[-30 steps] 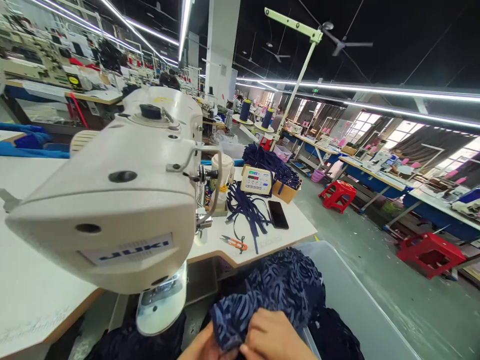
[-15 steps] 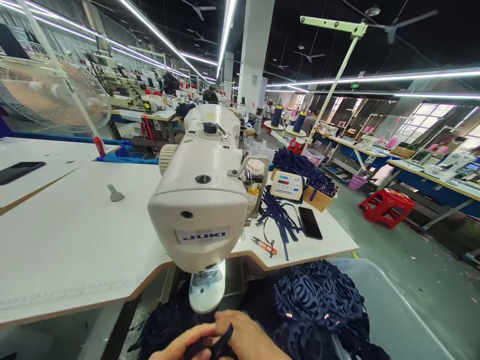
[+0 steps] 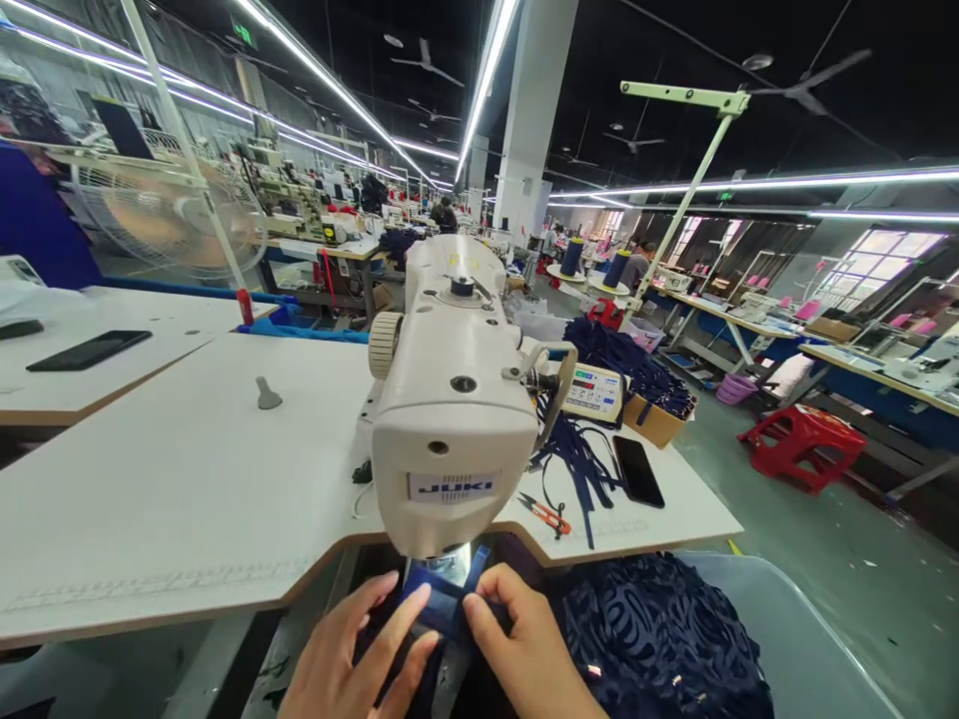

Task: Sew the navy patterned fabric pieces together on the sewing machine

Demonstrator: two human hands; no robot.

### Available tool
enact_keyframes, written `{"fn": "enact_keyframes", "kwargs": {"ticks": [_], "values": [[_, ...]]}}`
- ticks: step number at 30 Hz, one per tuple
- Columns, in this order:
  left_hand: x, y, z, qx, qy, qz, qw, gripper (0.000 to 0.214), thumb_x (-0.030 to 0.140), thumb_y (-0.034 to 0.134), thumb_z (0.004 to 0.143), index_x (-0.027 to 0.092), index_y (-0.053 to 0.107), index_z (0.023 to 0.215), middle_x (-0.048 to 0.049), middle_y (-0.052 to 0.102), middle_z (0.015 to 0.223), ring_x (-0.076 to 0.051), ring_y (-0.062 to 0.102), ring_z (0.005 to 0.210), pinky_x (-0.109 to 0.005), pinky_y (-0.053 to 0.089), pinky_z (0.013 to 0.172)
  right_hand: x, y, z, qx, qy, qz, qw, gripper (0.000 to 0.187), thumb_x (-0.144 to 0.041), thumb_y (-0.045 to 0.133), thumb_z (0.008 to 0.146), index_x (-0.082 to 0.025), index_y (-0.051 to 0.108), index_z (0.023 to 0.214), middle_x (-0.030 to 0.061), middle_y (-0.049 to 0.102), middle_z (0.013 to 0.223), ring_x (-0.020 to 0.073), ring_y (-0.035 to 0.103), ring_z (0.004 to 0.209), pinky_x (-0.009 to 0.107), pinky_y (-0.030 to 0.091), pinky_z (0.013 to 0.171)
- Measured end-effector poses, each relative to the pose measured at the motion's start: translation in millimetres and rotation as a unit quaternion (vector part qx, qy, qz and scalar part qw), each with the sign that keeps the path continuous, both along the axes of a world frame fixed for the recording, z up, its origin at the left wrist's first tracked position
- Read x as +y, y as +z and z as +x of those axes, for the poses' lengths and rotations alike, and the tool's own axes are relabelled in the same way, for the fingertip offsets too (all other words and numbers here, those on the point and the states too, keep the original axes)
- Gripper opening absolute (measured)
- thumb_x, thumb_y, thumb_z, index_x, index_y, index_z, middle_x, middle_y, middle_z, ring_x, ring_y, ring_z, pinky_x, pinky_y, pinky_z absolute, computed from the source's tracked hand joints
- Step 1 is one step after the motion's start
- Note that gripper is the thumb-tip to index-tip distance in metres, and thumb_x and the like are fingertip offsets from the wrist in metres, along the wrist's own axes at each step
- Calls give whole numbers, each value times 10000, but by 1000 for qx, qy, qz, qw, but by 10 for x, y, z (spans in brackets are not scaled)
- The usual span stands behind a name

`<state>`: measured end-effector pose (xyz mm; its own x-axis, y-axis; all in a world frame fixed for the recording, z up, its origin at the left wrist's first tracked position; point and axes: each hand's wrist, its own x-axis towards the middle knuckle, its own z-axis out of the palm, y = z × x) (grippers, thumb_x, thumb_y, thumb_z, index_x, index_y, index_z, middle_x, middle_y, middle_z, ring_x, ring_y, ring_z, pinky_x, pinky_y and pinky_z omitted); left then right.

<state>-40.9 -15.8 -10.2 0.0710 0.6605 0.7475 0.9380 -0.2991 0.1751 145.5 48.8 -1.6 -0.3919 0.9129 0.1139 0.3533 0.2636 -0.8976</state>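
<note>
Under the head of a white sewing machine [image 3: 454,409], navy fabric [image 3: 442,604] lies over the lit metal plate, with a narrow navy strap [image 3: 477,571] at its right side. My left hand [image 3: 364,649] rests on the fabric from the left, its fingers spread and pressing the cloth. From the right, my right hand [image 3: 516,634] pinches the strap's edge between thumb and forefinger. The needle area is hidden behind the machine head. Navy patterned lace pieces [image 3: 666,639] are heaped beside my right hand.
Orange thread snips [image 3: 545,515], a phone [image 3: 638,471] and loose navy strips [image 3: 580,464] lie on the tabletop right of the machine. A control panel [image 3: 594,391] stands behind them. A grey key-shaped piece [image 3: 267,394] lies left. A clear plastic bin [image 3: 801,629] holds the lace.
Both hands, gathered low around a dark strip, have parted and moved up to the plate. The fabric now lies under the machine head. The view has shifted slightly left.
</note>
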Motion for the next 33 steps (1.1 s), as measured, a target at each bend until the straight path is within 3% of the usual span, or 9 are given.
{"fn": "enact_keyframes", "kwargs": {"ticks": [2, 5, 8, 12, 16, 22, 26, 33], "values": [[67, 25, -20, 128, -52, 61, 989, 346, 369, 494, 904, 240, 606, 1205, -54, 619, 1255, -174, 556, 1174, -274, 418, 1029, 46, 1, -20, -7, 14, -6, 1000, 168, -289, 528, 881, -200, 494, 743, -58, 463, 649, 107, 435, 616, 218, 312, 573], [118, 25, -19, 234, -107, 60, 964, 362, 252, 508, 884, 193, 579, 1233, -27, 626, 1275, -157, 483, 1269, -295, 239, 1147, 124, 3, -19, 18, 49, -23, 998, 120, -237, 532, 864, -208, 459, 774, -65, 436, 666, 105, 413, 619, 214, 314, 577], [112, -36, 4, 210, -51, 6, 976, 391, 207, 485, 888, 208, 544, 1274, -29, 597, 1314, -169, 484, 1275, -330, 196, 1154, 207, 4, 14, 68, 54, -33, 996, 23, -226, 482, 896, -215, 465, 906, -66, 406, 684, 111, 400, 626, 215, 335, 588], [115, -154, -15, 224, -29, 43, 973, 419, 230, 469, 868, 243, 548, 1279, -40, 601, 1300, -163, 584, 1161, -387, 81, 1170, 285, 50, 36, 71, 70, 23, 995, 148, -201, 467, 915, -217, 509, 1056, -32, 502, 788, 132, 472, 729, 237, 389, 683], [151, -220, -45, 230, -2, 63, 971, 418, 254, 524, 839, 239, 564, 1256, -44, 617, 1274, -156, 625, 1089, -398, 67, 1167, 320, 133, -22, 38, 87, 94, 991, 105, -155, 490, 899, -213, 577, 895, -6, 550, 880, 145, 512, 824, 249, 408, 764], [182, -295, -1, 169, 20, 93, 981, 376, 235, 482, 888, 284, 568, 1251, -9, 656, 1230, -132, 465, 1289, -327, 92, 1161, 367, 131, -110, 22, 102, 121, 987, 176, -163, 445, 929, -214, 610, 899, 22, 571, 924, 164, 539, 924, 267, 424, 840], [149, -262, 112, 122, 41, 67, 989, 379, 278, 496, 909, 252, 546, 1284, -24, 636, 1259, -123, 391, 1340, -342, 116, 1158, 399, 95, -126, 14, 96, 127, 987, 168, -150, 443, 916, -195, 582, 833, 27, 549, 893, 169, 532, 927, 276, 423, 857], [108, -237, 216, 52, 45, 67, 995, 371, 368, 487, 922, 275, 559, 1273, -16, 647, 1243, -103, 527, 1200, -297, 147, 1135, 420, 88, -137, 19, 95, 128, 987, 163, -130, 445, 901, -197, 539, 786, 21, 536, 878, 168, 527, 931, 274, 410, 864]]}}
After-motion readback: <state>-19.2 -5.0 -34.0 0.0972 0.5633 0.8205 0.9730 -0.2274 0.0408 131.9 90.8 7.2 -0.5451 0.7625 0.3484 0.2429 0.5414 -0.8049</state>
